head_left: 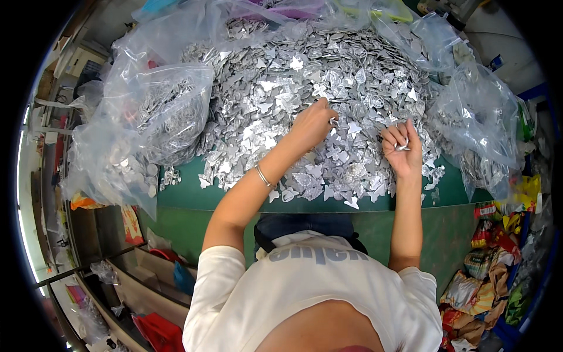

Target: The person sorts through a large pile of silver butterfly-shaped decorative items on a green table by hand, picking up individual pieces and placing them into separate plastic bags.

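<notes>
A wide heap of small flat silvery metal pieces (264, 100), some shaped like butterflies and leaves, covers most of the green table (234, 199). Over the middle of the heap, my left hand (312, 124) is closed with fingertips pinched, and a small silvery piece shows at its fingers. A silver bangle (264, 176) circles that wrist. To the right, palm turned up, my right hand (403, 149) has its fingers curled around several silvery metal pieces (402, 146), with the index finger raised. Pieces under the left hand are partly hidden.
Clear plastic bags of metal pieces stand at the left (170, 111) and right (478, 129) of the heap. Purple (287, 9) and yellow-green (390, 10) containers sit at the far edge. Drawers (146, 276) are lower left; colourful packages (475, 281) are piled lower right.
</notes>
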Available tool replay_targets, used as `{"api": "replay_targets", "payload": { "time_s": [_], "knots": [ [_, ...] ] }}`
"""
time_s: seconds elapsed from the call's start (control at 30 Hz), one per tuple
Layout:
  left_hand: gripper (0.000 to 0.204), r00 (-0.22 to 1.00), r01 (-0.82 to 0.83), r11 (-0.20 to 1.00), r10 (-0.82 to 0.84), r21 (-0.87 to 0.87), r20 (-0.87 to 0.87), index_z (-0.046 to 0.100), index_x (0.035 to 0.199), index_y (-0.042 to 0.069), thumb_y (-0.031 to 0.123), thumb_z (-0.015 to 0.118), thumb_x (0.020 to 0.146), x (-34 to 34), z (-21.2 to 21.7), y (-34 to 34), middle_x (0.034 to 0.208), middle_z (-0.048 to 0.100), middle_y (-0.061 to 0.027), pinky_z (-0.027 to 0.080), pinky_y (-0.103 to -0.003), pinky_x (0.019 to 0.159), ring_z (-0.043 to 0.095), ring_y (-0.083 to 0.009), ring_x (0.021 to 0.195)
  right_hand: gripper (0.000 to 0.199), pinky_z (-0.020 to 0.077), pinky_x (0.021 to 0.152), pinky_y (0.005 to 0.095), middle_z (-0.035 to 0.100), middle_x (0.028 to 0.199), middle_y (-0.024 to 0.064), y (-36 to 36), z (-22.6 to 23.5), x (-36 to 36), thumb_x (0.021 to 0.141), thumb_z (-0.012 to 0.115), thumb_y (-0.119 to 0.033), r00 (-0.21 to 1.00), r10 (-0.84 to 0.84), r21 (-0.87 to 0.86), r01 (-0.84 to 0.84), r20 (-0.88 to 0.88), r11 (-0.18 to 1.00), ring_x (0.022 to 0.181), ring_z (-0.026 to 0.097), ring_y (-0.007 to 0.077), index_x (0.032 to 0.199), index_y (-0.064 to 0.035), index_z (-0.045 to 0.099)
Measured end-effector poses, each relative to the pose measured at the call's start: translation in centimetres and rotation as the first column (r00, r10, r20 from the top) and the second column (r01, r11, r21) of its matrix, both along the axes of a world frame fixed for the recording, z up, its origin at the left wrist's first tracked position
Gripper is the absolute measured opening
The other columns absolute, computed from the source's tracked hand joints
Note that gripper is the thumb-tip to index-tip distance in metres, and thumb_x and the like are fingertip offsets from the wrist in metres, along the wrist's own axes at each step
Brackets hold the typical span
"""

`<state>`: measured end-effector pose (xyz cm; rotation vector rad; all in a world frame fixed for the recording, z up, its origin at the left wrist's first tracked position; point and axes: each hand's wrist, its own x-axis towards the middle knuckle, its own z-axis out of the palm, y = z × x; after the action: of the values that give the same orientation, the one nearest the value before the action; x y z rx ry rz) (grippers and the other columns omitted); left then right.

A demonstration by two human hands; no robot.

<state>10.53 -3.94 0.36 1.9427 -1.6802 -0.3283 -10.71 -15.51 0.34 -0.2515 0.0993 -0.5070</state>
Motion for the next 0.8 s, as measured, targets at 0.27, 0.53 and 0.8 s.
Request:
{"api": "replay_targets", "payload": {
  "time_s": [0.27,0.53,0.8],
  "knots": [
    [0.019,0.120,-0.342,0.939,-0.004,-0.046,-0.993,0.055,0.077,0.001,0.017,0.055,0.087,1.9,0.6,0.6,0.092,0.053,-0.0077,0.045,-0.029,0.066,0.053,-0.0181,0.080,0.022,0.0400,0.065,0.0270,0.045,0.081,0.0030,2.9,0.7,-0.1,0.088,0.054,-0.016,0.832,-0.314,0.012,0.358,-0.457,0.934,0.067,0.039,0.0120,0.106,-0.0026,0.053],
    [0.023,-0.496,-0.110,0.979,0.098,0.174,-0.863,0.052,0.103,0.000,0.019,0.050,0.088,-2.4,1.7,10.7,0.113,0.053,-0.0216,0.049,-0.040,0.086,0.057,-0.0299,0.100,0.026,0.0262,0.047,0.0201,0.045,0.071,-0.0015,7.7,2.2,1.0,0.086,0.054,-0.008,0.888,-0.178,-0.329,0.033,-0.423,0.944,0.050,0.033,0.0066,0.111,-0.0023,0.047],
    [0.027,-0.856,-0.064,0.981,0.039,0.181,-0.516,0.052,0.107,0.005,0.025,0.050,0.089,-9.4,-1.6,14.0,0.101,0.056,-0.0081,0.047,-0.038,0.086,0.055,-0.0206,0.097,0.024,0.0391,0.052,0.0283,0.051,0.067,0.0025,15.5,3.0,3.7,0.065,0.074,-0.010,0.792,-0.568,-0.951,-0.304,-0.226,-0.045,0.061,0.050,0.0185,0.081,-0.0026,0.057]
  ]
}}
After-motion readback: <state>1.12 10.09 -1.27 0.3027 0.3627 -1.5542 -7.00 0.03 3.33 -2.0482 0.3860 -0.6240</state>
